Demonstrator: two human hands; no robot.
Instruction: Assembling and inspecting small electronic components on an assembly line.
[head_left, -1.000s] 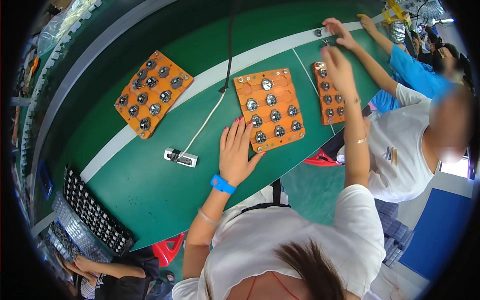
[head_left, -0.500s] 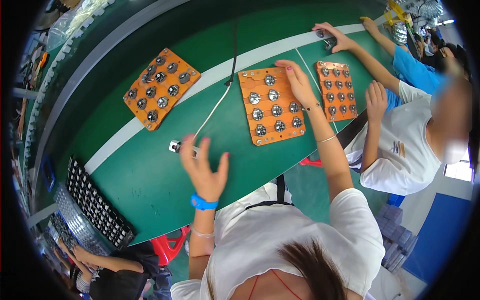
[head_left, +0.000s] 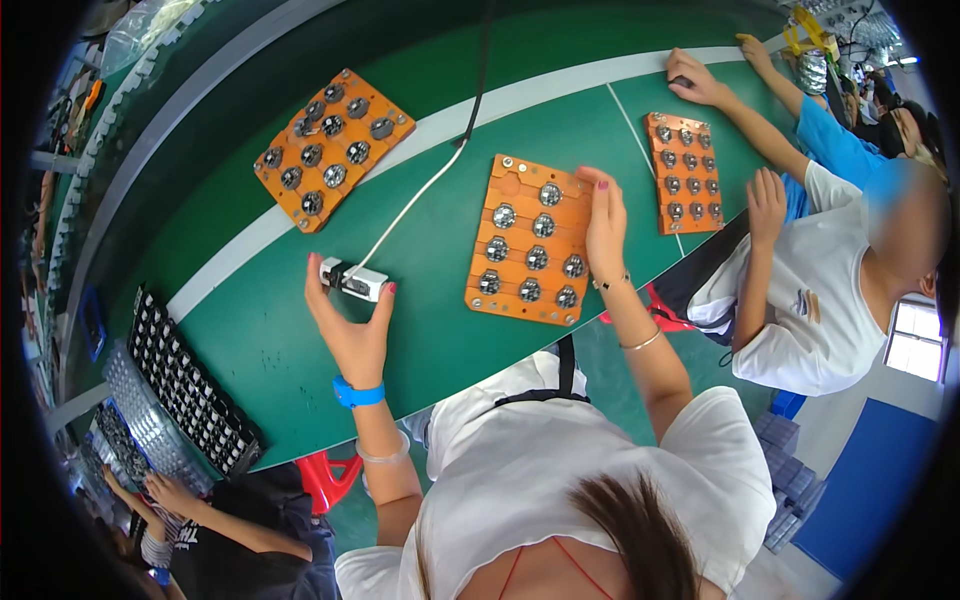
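On the green bench in front of me lies an orange plate (head_left: 513, 263) set with several round circuit-board parts. My right hand (head_left: 604, 232) rests along its right edge, fingers stretched out against it; the thumb is hidden. To the left, a small white and black block-shaped device (head_left: 356, 279) trails a white cable (head_left: 408, 212). My left hand (head_left: 350, 335) holds this device, with the thumb at its right end and the fingers at its left end.
A second orange plate (head_left: 333, 150) with round parts lies at the far left, over a white line. Black trays (head_left: 192, 385) of small parts stand by the left edge. On the right, a co-worker's hand (head_left: 698, 82) holds a dark part, near another orange plate (head_left: 684, 173).
The orange plate has come nearer to me and turned slightly, my right hand moving along with it. My left hand has shifted left and taken the device between thumb and fingers.
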